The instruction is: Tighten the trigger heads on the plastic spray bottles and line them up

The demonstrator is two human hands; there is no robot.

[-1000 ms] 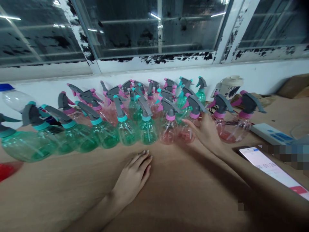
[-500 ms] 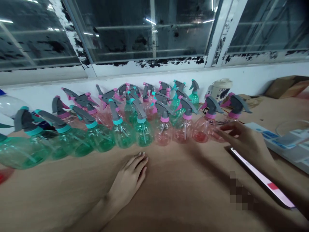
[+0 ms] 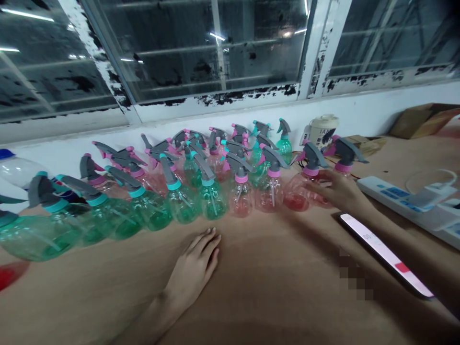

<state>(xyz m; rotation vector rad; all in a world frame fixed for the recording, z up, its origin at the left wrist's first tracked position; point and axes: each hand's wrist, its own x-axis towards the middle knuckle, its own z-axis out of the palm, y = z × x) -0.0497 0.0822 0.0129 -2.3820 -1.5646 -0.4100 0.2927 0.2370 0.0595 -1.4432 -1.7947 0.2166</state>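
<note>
Several spray bottles stand in rows on a brown table (image 3: pixel 273 287) under a window: green ones (image 3: pixel 212 201) on the left, pink ones (image 3: pixel 268 196) on the right. My left hand (image 3: pixel 196 268) lies flat on the table in front of the green bottles, fingers stretched out, holding nothing. My right hand (image 3: pixel 341 191) reaches to the rightmost pink spray bottle (image 3: pixel 343 155). Its fingers curve round the bottle's body, which the hand mostly hides. Only that bottle's grey trigger and pink collar show above the hand.
A lit phone (image 3: pixel 384 251) lies at my right forearm, with a white power strip (image 3: pixel 395 196) beyond it. A white jar (image 3: pixel 319 129) and cardboard boxes (image 3: pixel 420 120) stand at the back right. A clear blue-capped bottle (image 3: pixel 17 167) and something red (image 3: pixel 9 275) are at the far left.
My right hand moved from a pink bottle in the middle of the row rightward onto the rightmost pink bottle. The left hand stayed flat. The view shifted slightly right.
</note>
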